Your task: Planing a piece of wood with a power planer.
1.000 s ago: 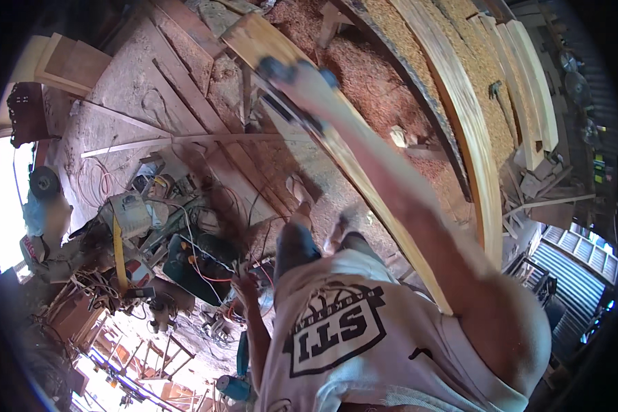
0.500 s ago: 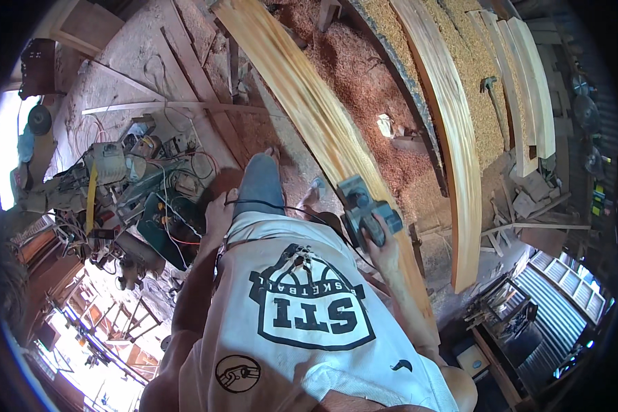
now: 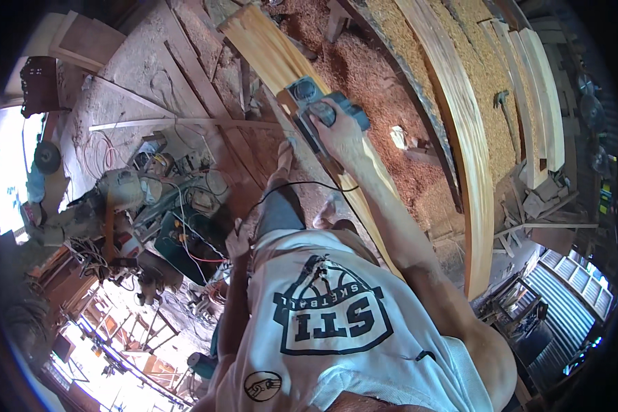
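My right hand (image 3: 340, 134) is wrapped round the handle of a dark grey-green electric hand planer (image 3: 305, 91). The planer rests on a long pale wooden plank (image 3: 261, 44) that slants from the upper middle down past my right side. From the planer side, a black power cord (image 3: 295, 182) loops across my leg to my left hand (image 3: 238, 242). That hand is closed around the cord beside my knee, its fingers partly in shadow. My right forearm hides part of the plank.
Reddish shavings (image 3: 364, 75) cover the ground beyond the plank. A second plank (image 3: 470, 147) and a hammer (image 3: 502, 103) lie to the right, near more boards (image 3: 546, 103). Cluttered machine parts and wires (image 3: 158, 185) stand at left. My bare foot (image 3: 285, 158) is close to the plank.
My right hand has pushed the planer forward along the plank, away from my body, and the arm is now stretched out. The cord has been drawn along, with my left hand still on it.
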Demonstrator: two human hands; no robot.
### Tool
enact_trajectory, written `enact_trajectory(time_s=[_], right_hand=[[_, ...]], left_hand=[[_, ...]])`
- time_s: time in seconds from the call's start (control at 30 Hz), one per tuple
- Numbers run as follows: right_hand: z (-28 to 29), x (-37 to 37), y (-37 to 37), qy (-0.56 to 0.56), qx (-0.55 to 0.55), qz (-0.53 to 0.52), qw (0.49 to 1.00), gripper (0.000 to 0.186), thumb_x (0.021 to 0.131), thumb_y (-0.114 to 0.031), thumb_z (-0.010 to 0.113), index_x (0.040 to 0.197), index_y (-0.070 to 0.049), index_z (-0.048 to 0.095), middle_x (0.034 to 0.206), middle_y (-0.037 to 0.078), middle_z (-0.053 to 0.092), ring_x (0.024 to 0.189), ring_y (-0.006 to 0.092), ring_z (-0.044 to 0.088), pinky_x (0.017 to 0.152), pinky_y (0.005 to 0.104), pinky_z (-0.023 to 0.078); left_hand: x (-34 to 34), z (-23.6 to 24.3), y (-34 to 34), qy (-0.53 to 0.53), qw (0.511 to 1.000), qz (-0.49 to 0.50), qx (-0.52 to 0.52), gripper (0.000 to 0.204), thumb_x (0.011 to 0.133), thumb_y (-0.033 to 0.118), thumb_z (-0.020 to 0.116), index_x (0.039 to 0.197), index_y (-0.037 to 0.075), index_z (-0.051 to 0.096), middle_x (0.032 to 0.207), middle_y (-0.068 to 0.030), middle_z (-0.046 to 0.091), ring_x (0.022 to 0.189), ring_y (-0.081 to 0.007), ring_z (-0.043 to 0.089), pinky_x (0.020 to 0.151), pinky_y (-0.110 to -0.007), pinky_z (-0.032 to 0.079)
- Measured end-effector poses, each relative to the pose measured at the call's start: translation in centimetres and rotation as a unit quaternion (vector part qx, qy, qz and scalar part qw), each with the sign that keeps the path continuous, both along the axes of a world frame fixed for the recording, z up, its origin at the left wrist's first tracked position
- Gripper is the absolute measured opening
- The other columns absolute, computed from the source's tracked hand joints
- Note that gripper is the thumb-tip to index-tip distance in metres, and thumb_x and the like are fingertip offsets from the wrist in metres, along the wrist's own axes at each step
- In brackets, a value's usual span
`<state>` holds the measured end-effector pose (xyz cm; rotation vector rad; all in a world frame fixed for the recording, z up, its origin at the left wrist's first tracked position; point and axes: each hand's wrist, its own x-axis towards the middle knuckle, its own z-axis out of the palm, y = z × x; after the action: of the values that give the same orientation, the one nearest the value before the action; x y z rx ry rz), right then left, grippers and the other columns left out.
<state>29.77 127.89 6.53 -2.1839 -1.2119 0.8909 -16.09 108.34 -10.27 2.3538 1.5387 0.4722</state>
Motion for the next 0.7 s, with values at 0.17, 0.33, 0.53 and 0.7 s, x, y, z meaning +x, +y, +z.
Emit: enact_trajectory(time_s=[0.17, 0.33, 0.53, 0.7], right_hand=[[0.5, -2.6, 12.5, 0.000, 0.020, 0.009, 1.000, 0.053, 0.098, -0.045, 0.073, 0.143, -0.019, 0.067, 0.105, 0.028, 0.078, 0.103, 0.0477, 0.075, 0.092, 0.0546, 0.059], [-3.2, -3.7, 27.2, -0.015, 0.108, 0.049, 0.993, 0.052, 0.098, -0.048, 0.072, 0.131, -0.007, 0.070, 0.109, 0.029, 0.077, 0.103, 0.0476, 0.075, 0.091, 0.0546, 0.059], [-0.9, -4.1, 31.6, -0.023, 0.083, 0.021, 0.996, 0.056, 0.095, -0.052, 0.076, 0.114, 0.001, 0.074, 0.101, 0.029, 0.077, 0.092, 0.0465, 0.076, 0.083, 0.0539, 0.062], [-1.0, -2.9, 13.7, 0.003, 0.059, -0.064, 0.996, 0.060, 0.095, -0.051, 0.076, 0.130, -0.003, 0.069, 0.103, 0.030, 0.076, 0.098, 0.0484, 0.074, 0.088, 0.0539, 0.059]], left_hand=[[1.2, 0.1, 1.0, -0.071, 0.976, 0.165, -0.119, 0.023, 0.100, 0.029, 0.077, 0.108, 0.008, 0.073, 0.087, -0.0086, 0.073, 0.065, -0.0286, 0.066, 0.058, -0.045, 0.054], [2.3, 7.3, 9.2, -0.184, 0.851, 0.284, -0.401, 0.029, 0.106, 0.026, 0.059, 0.112, 0.004, 0.076, 0.083, -0.0121, 0.075, 0.067, -0.0239, 0.070, 0.064, -0.041, 0.056], [-2.5, 9.0, 16.7, -0.169, 0.912, 0.224, -0.298, 0.042, 0.114, 0.037, 0.053, 0.106, 0.003, 0.076, 0.095, -0.0117, 0.076, 0.082, -0.0276, 0.071, 0.076, -0.041, 0.055], [-6.5, 4.4, 23.9, -0.046, 0.965, 0.181, -0.186, 0.044, 0.114, 0.032, 0.049, 0.137, -0.001, 0.069, 0.133, -0.0216, 0.072, 0.122, -0.0381, 0.068, 0.106, -0.049, 0.051]])
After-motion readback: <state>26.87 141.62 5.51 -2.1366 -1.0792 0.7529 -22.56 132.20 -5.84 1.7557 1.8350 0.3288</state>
